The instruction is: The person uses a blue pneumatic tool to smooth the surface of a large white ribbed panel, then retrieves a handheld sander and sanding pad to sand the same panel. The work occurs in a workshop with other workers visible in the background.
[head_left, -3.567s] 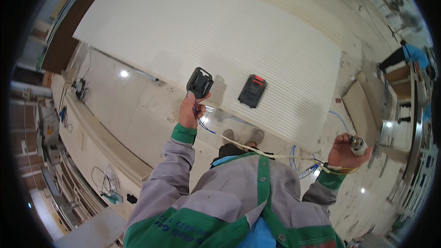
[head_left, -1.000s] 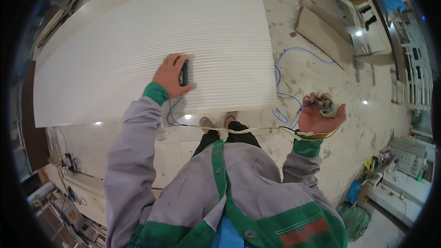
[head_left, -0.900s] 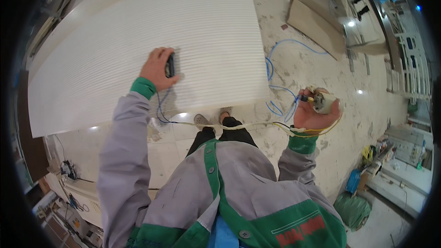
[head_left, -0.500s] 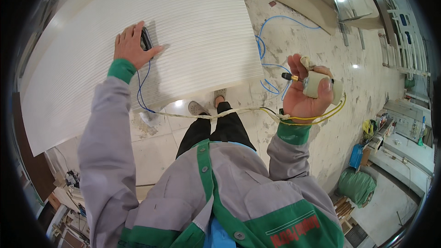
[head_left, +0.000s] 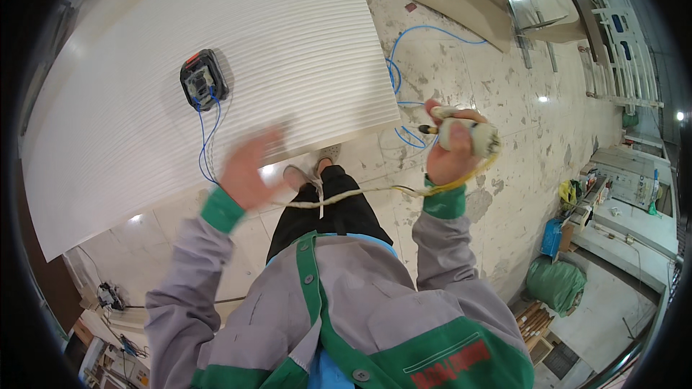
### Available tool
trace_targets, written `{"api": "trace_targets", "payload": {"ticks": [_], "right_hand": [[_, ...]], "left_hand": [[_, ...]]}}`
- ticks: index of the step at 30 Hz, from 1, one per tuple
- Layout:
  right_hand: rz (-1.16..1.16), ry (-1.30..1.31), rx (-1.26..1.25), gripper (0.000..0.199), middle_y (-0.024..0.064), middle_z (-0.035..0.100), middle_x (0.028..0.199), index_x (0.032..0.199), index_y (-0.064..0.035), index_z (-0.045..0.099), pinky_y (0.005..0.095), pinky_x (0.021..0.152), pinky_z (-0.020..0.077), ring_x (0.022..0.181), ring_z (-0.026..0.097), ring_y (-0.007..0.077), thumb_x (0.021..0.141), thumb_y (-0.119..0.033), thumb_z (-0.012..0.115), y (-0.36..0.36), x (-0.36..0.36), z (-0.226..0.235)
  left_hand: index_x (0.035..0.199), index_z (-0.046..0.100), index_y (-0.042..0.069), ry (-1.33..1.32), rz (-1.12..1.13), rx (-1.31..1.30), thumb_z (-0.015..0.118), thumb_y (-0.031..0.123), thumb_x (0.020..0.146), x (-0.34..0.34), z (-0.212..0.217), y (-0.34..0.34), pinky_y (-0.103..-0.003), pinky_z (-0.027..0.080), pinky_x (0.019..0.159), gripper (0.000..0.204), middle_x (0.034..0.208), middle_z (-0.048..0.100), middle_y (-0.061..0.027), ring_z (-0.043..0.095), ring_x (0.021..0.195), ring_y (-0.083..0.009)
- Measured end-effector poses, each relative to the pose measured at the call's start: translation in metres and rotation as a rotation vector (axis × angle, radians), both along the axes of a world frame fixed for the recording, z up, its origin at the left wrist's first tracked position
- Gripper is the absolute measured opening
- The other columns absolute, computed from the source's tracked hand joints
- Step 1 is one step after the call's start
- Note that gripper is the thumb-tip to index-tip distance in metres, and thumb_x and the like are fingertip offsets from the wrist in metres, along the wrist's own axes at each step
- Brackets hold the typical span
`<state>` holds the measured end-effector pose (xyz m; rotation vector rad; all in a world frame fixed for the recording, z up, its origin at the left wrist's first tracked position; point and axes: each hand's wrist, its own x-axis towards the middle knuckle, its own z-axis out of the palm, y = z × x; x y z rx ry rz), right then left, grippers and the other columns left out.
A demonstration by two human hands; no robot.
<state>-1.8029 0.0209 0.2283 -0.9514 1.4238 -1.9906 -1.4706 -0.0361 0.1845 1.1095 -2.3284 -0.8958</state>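
Observation:
My right hand (head_left: 452, 155) is closed around a small cream cylindrical motor (head_left: 465, 137), which has a narrow dark tip pointing left. A wrapped cream-and-yellow cable (head_left: 346, 196) runs from it leftward across my legs to my left hand's side. Blurred by motion, my left hand (head_left: 252, 171) hovers at the near edge of the white ribbed panel (head_left: 303, 43), fingers stretched out and apart, with nothing seen in it. On the panel lies a black battery pack (head_left: 204, 81) with a red patch. Thin blue wires (head_left: 205, 145) lead from the pack toward my left wrist, where they pass out of sight.
A blue hose (head_left: 432, 27) lies curled on the stained tiled floor (head_left: 519, 194) beyond the panel's right edge. Brown sheet boards (head_left: 461, 7) lie at the far right. A green sack (head_left: 555, 284) and a blue box (head_left: 552, 236) stand along the right side.
My left hand has let go of the battery pack and come back toward me, leaving the pack on the panel. My right hand, still holding the motor, has turned and shifted slightly left.

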Motion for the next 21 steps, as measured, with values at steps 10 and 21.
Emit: {"api": "trace_targets", "payload": {"ticks": [10, 21], "right_hand": [[0.076, -0.041, 0.193, 0.015, 0.0144, 0.071, 0.089, 0.097, 0.0017, 0.058, 0.0359, 0.084, 0.0566, 0.092, 0.075, 0.0267, 0.088, -0.005, 0.068, -0.016, 0.007, -0.077], [0.101, -0.037, 0.247, 0.016, 0.0175, 0.073, 0.093, 0.100, 0.0013, 0.059, 0.0311, 0.074, 0.0556, 0.085, 0.072, 0.0211, 0.088, -0.005, 0.068, -0.018, 0.010, -0.082]], "left_hand": [[0.157, 0.041, 0.011, -0.645, 0.834, 0.255, 0.066, 0.060, 0.081, 0.045, -0.050, -0.204, -0.049, 0.041, 0.116, 0.094, 0.159, 0.041, -0.0204, 0.044, 0.145, -0.0359], [0.154, 0.048, 0.020, -0.630, 0.898, 0.156, 0.059, 0.058, 0.082, 0.021, -0.056, -0.243, -0.050, 0.039, 0.116, 0.082, 0.153, 0.053, -0.0115, 0.044, 0.146, -0.0304]]}}
